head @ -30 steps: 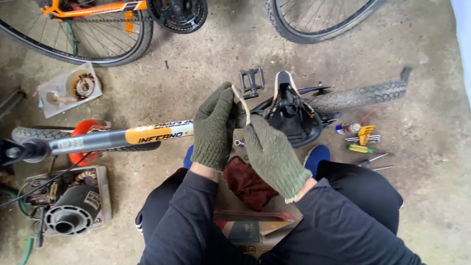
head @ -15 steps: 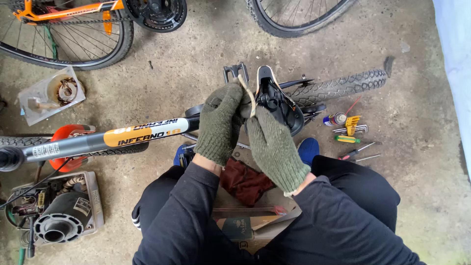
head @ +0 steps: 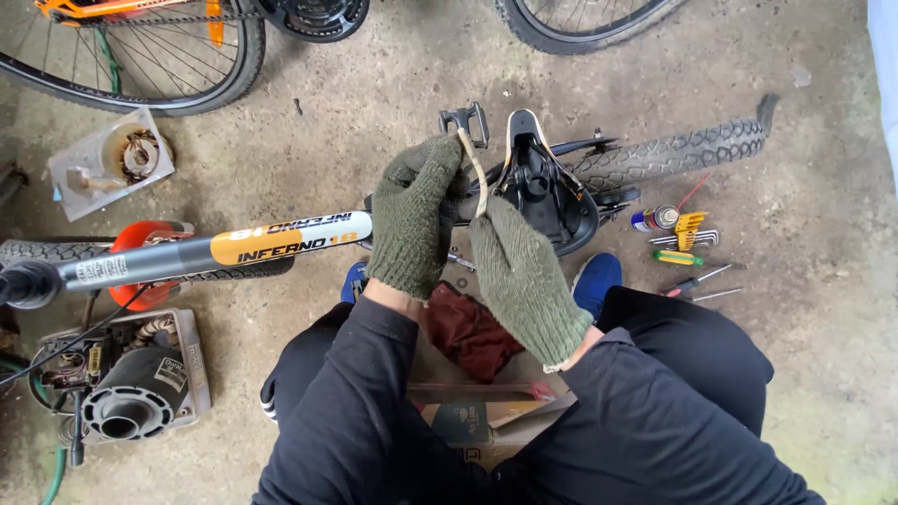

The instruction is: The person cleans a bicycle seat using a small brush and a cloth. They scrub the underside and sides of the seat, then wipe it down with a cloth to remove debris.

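Note:
Both my hands wear dark green knit gloves. My left hand (head: 416, 215) and my right hand (head: 524, 271) pinch the two ends of a thin pale strip (head: 475, 173) held upright between them. Just behind the strip lies an upturned black bicycle saddle (head: 547, 182) with a white edge. A grey and orange bicycle frame tube (head: 215, 248) runs left from under my left hand. A black pedal (head: 465, 119) lies beyond my fingers.
A knobbly tyre (head: 683, 150) lies to the right, with a small spray can (head: 653, 219), hex keys (head: 690, 231) and screwdrivers (head: 702, 281) beside it. A dark red rag (head: 468, 332) and cardboard (head: 468, 416) sit between my knees. A motor part (head: 131, 388) sits at the left, bicycle wheels (head: 140, 56) at the top.
The view has shifted slightly, so my hands and the saddle sit a little lower in the frame. My hands keep the same hold on the strip.

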